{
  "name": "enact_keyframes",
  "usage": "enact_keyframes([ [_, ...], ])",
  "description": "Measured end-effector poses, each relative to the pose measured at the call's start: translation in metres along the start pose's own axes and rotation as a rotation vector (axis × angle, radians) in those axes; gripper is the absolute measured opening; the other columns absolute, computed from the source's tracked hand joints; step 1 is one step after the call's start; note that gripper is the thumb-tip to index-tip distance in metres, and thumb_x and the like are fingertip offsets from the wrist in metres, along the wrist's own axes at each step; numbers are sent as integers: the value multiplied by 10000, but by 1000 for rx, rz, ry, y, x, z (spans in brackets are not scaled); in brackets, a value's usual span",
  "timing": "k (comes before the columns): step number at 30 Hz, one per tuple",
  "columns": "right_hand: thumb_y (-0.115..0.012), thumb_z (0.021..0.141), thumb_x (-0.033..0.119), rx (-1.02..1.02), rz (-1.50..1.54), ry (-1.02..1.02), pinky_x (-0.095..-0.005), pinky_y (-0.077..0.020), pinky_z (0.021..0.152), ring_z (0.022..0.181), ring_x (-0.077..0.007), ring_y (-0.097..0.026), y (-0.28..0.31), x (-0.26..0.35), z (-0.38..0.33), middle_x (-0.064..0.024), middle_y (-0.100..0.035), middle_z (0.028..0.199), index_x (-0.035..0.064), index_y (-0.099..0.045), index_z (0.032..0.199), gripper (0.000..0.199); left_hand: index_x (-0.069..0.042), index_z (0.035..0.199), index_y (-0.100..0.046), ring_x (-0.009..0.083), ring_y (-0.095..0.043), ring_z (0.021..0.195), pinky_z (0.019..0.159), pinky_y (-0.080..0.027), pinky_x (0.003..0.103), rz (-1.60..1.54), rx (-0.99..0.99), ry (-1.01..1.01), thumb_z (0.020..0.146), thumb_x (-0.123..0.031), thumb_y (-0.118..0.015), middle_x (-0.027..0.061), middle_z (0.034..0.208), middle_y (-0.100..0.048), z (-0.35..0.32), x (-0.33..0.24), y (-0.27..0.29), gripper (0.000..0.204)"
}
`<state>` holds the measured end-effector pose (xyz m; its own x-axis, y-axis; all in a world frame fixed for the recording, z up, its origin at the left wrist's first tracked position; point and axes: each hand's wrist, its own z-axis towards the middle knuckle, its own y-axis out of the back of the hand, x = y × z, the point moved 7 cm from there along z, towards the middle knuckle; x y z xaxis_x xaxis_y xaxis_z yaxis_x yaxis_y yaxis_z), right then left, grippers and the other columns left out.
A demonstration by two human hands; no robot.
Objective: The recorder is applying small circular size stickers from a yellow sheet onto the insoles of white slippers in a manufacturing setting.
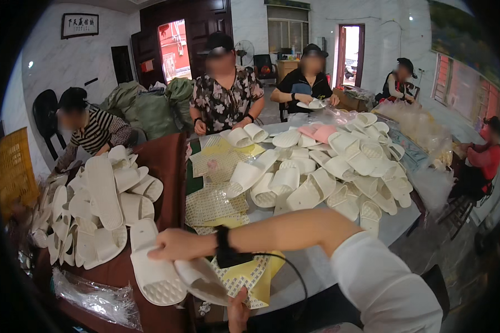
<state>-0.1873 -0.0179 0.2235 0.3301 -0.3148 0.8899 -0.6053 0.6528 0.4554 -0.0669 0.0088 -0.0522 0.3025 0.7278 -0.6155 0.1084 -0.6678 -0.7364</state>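
Note:
My right hand (175,244) reaches across from the lower right, a black wristband with a cable on its wrist. Its curled fingers grip the near end of a white slipper (158,277) that lies sole-up on the brown table (166,161). Only part of my left hand (238,312) shows at the bottom edge; it holds a second white slipper (203,277), tilted, just under my right wrist. A yellow and white dotted sticker sheet (253,275) lies beneath both.
A heap of white slippers (97,205) covers the table's left side, and a bigger heap (339,172) with two pink slippers (316,132) fills the round table. More sticker sheets (214,200) lie between. Clear plastic bags (94,297) sit lower left. Several people sit around.

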Motion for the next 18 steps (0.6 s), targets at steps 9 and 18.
enact_keyframes([
  [9, -490, 871, 368, -645, 466, -283, -213, -440, 626, 761, -70, -516, 130, -34, -218, -22, -555, 897, 10, -456, 1147, 453, 11, 1240, -346, 212, -494, 1048, 883, -414, 334, -16, 68, -97, 824, -18, -501, 114, 1183, -471, -13, -22, -38, 444],
  [18, -403, 915, 227, -1243, 1422, -548, -330, -428, 886, 915, -216, -483, 56, -143, -370, -120, -446, 980, -38, -397, 1020, 285, -8, 1170, -438, 173, -559, 806, 680, -457, 265, 270, -77, -233, 871, -158, -455, 92, 999, -554, -9, -2, 47, 335],
])
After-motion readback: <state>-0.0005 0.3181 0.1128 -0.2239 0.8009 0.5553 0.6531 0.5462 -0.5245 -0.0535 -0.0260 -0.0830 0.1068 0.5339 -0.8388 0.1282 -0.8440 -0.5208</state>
